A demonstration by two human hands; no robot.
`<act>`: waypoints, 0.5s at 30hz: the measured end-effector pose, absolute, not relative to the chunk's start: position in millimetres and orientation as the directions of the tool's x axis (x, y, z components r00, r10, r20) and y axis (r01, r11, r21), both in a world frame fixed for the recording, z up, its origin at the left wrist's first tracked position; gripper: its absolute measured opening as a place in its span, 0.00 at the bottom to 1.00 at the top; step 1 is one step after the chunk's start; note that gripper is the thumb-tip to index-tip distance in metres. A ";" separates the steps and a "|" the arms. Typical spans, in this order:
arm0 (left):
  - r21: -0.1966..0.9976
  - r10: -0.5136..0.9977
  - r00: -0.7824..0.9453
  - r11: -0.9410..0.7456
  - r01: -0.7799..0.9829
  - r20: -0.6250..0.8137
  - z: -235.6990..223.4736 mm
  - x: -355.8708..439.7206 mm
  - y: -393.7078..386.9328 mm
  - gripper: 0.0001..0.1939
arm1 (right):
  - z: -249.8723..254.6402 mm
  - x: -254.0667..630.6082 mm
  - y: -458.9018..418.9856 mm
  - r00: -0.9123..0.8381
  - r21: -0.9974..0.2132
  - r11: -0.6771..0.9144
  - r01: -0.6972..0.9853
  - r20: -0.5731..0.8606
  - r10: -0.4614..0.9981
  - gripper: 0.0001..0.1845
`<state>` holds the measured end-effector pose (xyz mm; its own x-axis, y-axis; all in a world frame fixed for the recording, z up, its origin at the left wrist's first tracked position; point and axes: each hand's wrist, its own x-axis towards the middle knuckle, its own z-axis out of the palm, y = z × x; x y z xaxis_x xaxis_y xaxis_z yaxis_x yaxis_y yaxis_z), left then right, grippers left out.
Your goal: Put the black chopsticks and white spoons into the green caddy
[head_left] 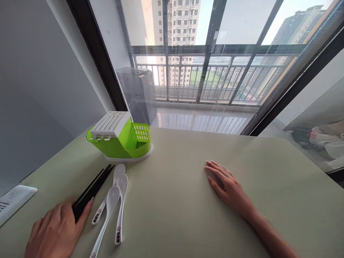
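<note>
My left hand (pixel 55 231) lies at the near left of the pale green table (pixel 182 200), its fingers curled over the near end of a bundle of black chopsticks (pixel 94 188). Just right of the chopsticks lie three white ceramic spoons (pixel 115 200), bowls pointing away from me. My right hand (pixel 225 184) rests flat on the table at centre right, fingers stretched out, holding nothing. A green plastic cutlery holder (pixel 122 138) with a white slotted lid stands farther back, left of centre.
A white device (pixel 13 200) lies at the table's left edge. A grey translucent container (pixel 138 95) stands behind the holder by the window. A large glass window and balcony railing run along the far side. Bags lie on the floor at right.
</note>
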<state>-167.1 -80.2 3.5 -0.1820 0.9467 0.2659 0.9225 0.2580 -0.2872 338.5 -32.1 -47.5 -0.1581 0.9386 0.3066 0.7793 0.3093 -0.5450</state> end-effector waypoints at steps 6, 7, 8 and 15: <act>-0.543 0.986 -0.125 0.166 0.823 0.112 22.4 -147.7 -79.5 0.25 | -44.7 338.1 -32.4 -0.160 -0.554 0.309 0.773 0.300 0.940 0.21; -0.547 0.988 -0.125 0.153 0.823 0.089 24.5 -146.2 -79.5 0.24 | -43.8 337.9 -32.5 -0.160 -0.558 0.308 0.770 0.298 0.941 0.21; -0.539 0.990 -0.122 0.138 0.831 0.066 25.7 -145.2 -79.7 0.24 | -42.9 337.7 -32.7 -0.161 -0.562 0.308 0.768 0.297 0.941 0.21; -0.241 0.969 -0.247 0.246 0.939 0.028 35.5 -134.3 -82.0 0.22 | -43.7 338.1 -31.6 -0.169 -0.557 0.311 0.771 0.292 0.941 0.21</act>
